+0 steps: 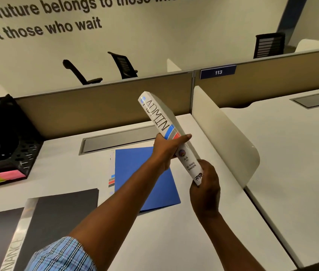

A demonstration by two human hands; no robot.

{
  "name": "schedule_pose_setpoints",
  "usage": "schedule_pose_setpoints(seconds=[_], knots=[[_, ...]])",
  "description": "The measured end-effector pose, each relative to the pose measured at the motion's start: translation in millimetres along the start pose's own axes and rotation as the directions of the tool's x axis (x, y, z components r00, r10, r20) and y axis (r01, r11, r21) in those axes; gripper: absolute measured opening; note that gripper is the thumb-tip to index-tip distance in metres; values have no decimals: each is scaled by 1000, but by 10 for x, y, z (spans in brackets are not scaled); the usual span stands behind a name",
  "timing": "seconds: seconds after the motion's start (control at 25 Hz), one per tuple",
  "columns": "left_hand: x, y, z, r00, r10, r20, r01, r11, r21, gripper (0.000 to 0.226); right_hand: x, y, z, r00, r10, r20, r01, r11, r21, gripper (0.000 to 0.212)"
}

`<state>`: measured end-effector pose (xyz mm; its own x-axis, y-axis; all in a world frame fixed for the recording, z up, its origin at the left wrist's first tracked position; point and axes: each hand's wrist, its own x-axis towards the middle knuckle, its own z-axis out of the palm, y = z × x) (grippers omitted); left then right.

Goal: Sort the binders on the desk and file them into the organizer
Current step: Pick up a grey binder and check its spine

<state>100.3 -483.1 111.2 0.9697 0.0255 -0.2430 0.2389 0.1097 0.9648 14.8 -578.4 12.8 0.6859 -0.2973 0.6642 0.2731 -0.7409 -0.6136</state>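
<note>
A white desk (174, 241) met a tan partition (96, 106); the left hand (166, 147) gripped the ADMIN binder (158, 114) mid-spine, the right hand (205, 184) curled round its lower end; it hung tilted above a blue binder (135, 169); a black binder (56, 212) lay left; the organizer (4, 133) stood far left.

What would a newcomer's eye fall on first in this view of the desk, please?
The white ADMIN binder stands out most: it is held tilted above the desk, with the left hand gripping its middle and the right hand its lower end. Below it a blue binder lies flat, with a black binder at the lower left. The black mesh organizer sits at the far left.
</note>
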Motion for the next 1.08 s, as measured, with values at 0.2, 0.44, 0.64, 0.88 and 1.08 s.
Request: schedule_pose_setpoints(seconds=[0.2,0.44,0.64,0.88,1.08], knots=[[-3,-131,-154,995,6,-101,-16,995,-100,51,-100,4,54,970,6,244,-21,998,59,76],[-18,-182,-431,993,31,-110,-36,998,-43,54,-184,35,105,857,99,506,-209,964,165,95],[-49,-246,-640,997,-37,-69,17,961,-275,46,101,109,217,461,792,400,-887,426,178,72],[-53,-310,-850,996,-87,32,92,942,-321,43,58,112,246,311,421,852,-774,-407,485,34],[48,-490,-1179,991,-135,-1,134,987,-83,48,-42,133,355,302,472,828,-744,-426,514,24]])
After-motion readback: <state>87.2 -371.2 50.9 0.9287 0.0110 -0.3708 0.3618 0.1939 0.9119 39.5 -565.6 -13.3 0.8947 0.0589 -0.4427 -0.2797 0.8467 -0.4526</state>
